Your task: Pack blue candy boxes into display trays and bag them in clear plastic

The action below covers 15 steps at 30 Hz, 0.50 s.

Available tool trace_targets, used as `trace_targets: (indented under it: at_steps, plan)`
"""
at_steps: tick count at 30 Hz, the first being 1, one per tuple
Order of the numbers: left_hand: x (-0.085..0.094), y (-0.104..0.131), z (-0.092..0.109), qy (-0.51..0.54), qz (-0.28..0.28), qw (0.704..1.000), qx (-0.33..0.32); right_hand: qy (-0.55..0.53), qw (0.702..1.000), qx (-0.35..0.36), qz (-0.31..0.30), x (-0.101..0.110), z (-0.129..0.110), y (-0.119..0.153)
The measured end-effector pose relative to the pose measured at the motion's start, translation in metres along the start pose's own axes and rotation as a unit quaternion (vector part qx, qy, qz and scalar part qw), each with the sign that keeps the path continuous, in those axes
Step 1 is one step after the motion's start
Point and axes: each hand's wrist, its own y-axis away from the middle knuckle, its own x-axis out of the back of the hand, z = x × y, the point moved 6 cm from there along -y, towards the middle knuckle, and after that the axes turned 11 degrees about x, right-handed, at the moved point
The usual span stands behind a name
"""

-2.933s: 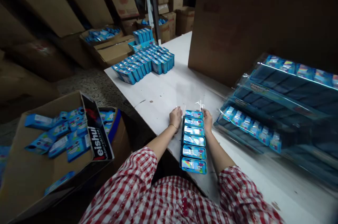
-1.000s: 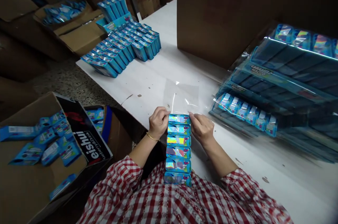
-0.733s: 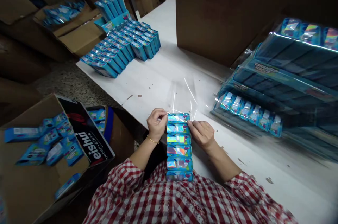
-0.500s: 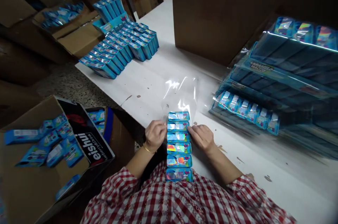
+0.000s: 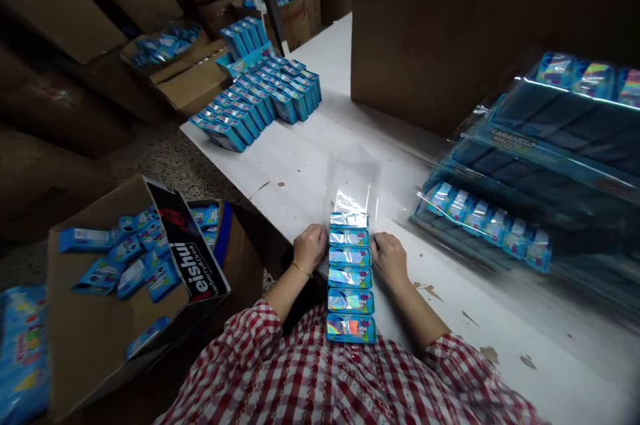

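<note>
A row of several blue packs [image 5: 349, 277] runs from the shirt front onto the white table. Clear plastic film [image 5: 353, 185] extends beyond the far end of the row. My left hand [image 5: 310, 248], with a thin bracelet at the wrist, is closed at the left side of the upper packs, at the film's edge. My right hand [image 5: 390, 258] is on the opposite side, fingers curled in against the film's edge near the same packs. The film between the fingers is hard to make out.
Wrapped blue display boxes [image 5: 525, 151] are stacked at right, beside a large brown carton [image 5: 425, 31]. Many blue packs [image 5: 260, 98] stand at the table's far left. An open carton [image 5: 90, 345] of loose packs sits lower left.
The view has shifted, so the scene sits farther right. My left hand has closed more tightly beside the row, and my right fingers are more curled. The film lies straighter.
</note>
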Motion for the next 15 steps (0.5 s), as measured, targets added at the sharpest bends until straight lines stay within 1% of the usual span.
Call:
trace_targets:
  at_steps: [3,6,9,12,15]
  plan:
    - [0.0,0.007,0.003,-0.055,0.0,0.997,-0.053,0.016,0.999,0.036,0.002,0.007,-0.007,0.001]
    - [0.005,0.03,0.006,-0.068,0.015,0.989,-0.129,0.013,0.997,0.078,0.014,0.02,-0.021,0.014]
    - [0.016,0.066,0.004,-0.048,0.04,0.976,-0.211,-0.005,0.995,0.098,0.013,0.034,-0.034,0.043]
    - [0.023,0.102,-0.003,-0.025,0.047,0.962,-0.267,-0.037,0.992,0.124,-0.003,0.044,-0.043,0.077]
    - [0.025,0.127,-0.009,0.004,0.042,0.943,-0.331,-0.07,0.984,0.164,-0.003,0.051,-0.047,0.103]
